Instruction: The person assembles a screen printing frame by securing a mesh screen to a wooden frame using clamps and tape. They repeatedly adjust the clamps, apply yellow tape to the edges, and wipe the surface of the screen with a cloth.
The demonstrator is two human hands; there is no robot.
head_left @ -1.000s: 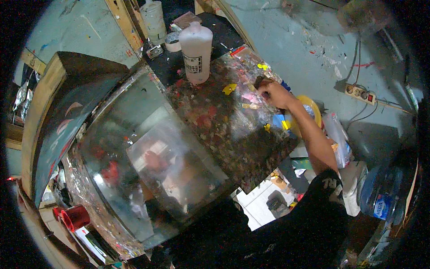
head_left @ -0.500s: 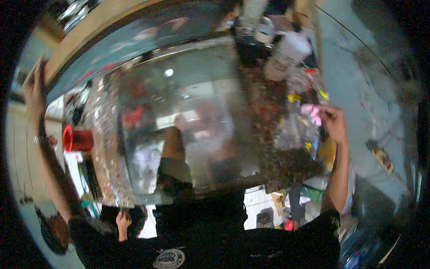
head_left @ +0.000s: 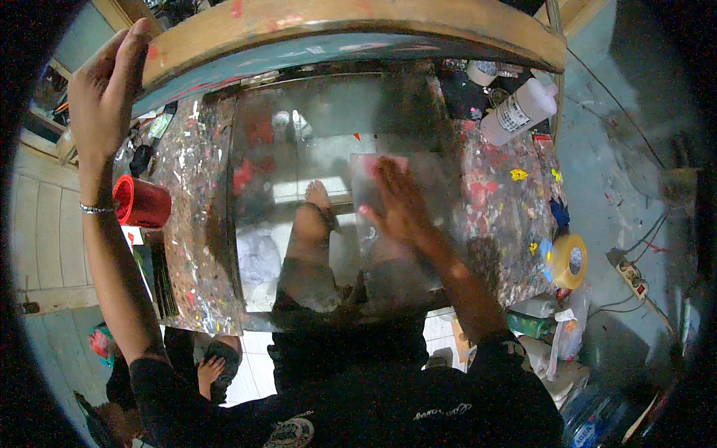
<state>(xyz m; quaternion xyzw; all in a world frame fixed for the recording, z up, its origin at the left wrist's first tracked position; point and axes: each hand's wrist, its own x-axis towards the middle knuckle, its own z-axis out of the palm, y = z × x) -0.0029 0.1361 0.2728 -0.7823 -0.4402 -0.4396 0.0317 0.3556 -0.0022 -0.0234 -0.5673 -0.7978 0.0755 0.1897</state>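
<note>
My left hand point(head_left: 112, 93) is raised at the left corner of a tilted wooden frame point(head_left: 336, 22) and grips its edge. Below the frame lies a glass pane point(head_left: 299, 142), shiny enough to mirror my legs. My right hand point(head_left: 399, 201) lies over a pink cloth point(head_left: 388, 166), its fingers pressing it down. The cloth rests near the upper edge of a faint rectangular area point(head_left: 373, 261) on the glass, whose material I cannot make out. A small red triangle point(head_left: 357, 137) shows just beyond the cloth.
Paint-spattered table edges flank the glass. A red cup point(head_left: 142, 201) stands at left; a whitish bottle point(head_left: 520, 112) is at the far right, and a tape roll point(head_left: 568, 261) hangs by the right edge. Another person's hand point(head_left: 211, 369) shows at lower left. A power strip point(head_left: 631, 278) sits at right.
My right hand has come from the table's right side onto the glass, bringing the pink cloth down with it. My left hand still holds the frame; the view has shifted.
</note>
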